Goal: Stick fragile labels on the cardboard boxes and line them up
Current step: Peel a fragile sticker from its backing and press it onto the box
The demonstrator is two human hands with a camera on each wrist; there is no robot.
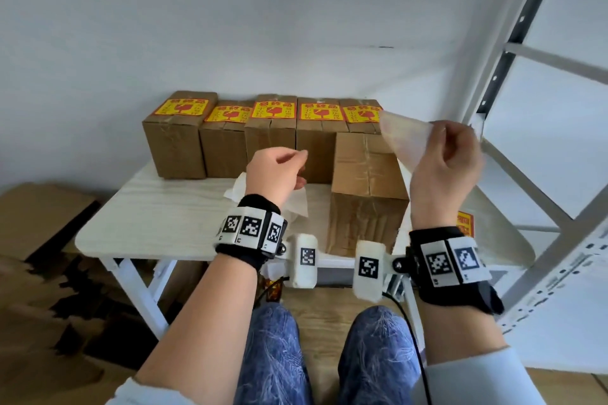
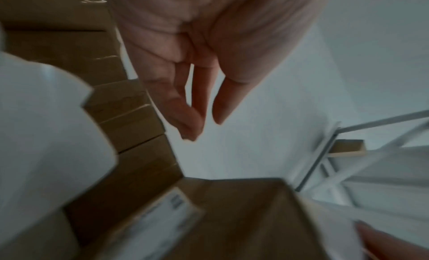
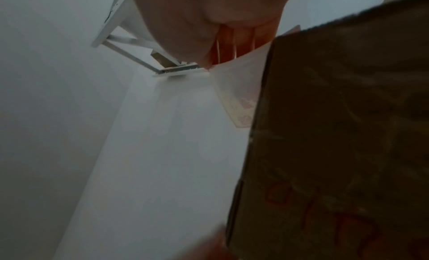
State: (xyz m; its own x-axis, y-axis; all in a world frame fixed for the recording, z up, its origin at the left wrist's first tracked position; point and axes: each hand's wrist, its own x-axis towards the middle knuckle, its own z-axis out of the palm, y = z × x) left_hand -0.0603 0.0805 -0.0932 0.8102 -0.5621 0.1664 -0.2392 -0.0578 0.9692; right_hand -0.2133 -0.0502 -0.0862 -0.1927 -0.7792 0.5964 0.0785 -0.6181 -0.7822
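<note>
Several cardboard boxes with yellow-and-red fragile labels [image 1: 270,109] stand in a row [image 1: 223,145] along the wall at the back of the table. One bare box [image 1: 368,187] [image 2: 239,214] [image 3: 336,135] stands in front of the row, at its right end. My right hand [image 1: 441,138] [image 3: 209,62] is raised above that box and pinches a label [image 1: 406,138] [image 3: 239,99] by its edge; its pale back faces me and faint red print shows through. My left hand [image 1: 297,161] [image 2: 204,121] hovers to the left of the bare box with its fingers relaxed, holding nothing.
Peeled white backing papers [image 1: 296,204] lie on the pale wooden table [image 1: 158,214] under my left hand. A stack of labels [image 1: 465,223] sits at the table's right edge. A white metal shelf frame [image 1: 513,102] rises close on the right. Flattened cardboard [image 1: 42,233] lies on the floor to the left.
</note>
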